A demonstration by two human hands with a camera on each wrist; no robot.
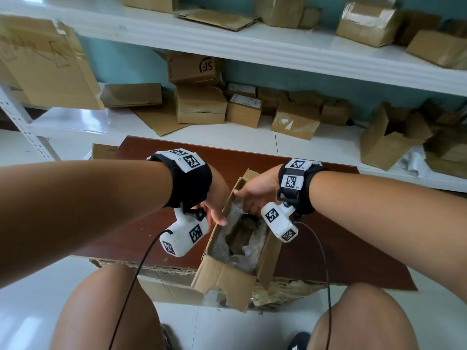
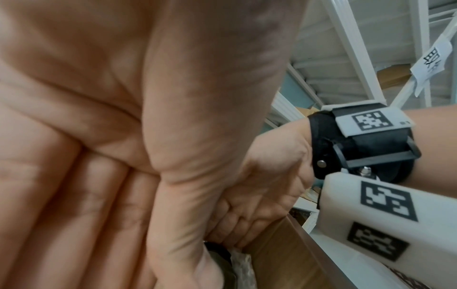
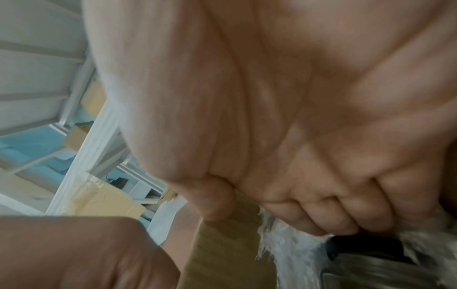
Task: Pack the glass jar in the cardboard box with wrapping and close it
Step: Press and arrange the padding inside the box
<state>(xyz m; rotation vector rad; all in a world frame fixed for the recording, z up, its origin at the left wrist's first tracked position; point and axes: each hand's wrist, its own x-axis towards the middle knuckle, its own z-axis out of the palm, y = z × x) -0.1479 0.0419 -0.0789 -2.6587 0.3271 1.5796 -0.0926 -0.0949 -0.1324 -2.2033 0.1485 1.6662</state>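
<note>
The jar [image 1: 246,224] already lies bedded in wrapping [image 1: 249,255] inside the open box [image 1: 222,281] at the bench's near edge, left hand [image 1: 214,210] gripping its left wall, right hand [image 1: 255,195] curled inside, flaps unclosed.

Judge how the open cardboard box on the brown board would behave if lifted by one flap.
The cardboard box looks worn: its near flap is torn and notched, so a flap would likely bend or rip. The clear wrapping inside looks soft and crumpled, so it probably stiffens the walls little. Better to hold the box by its walls.
</note>
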